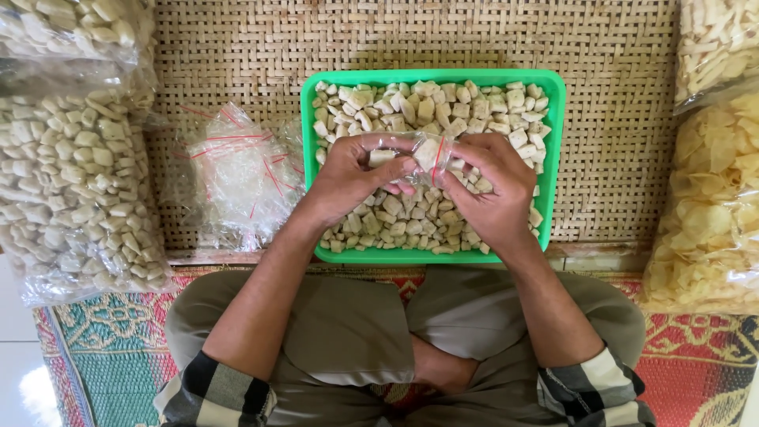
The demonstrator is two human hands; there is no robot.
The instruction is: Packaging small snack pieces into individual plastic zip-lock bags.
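- A woven mat (617, 119) lies under everything, with big clear sacks of pale snacks (71, 182) at left and chips (711, 213) at right.
- A green tray (310, 158), full of small pale snack pieces (411, 221), sits in the middle.
- A heap of empty small bags (237, 178) lies just left of the tray.
- Left hand (352, 174) and right hand (494, 186) each pinch one small clear bag (419, 152) above the tray, their grip narrow.
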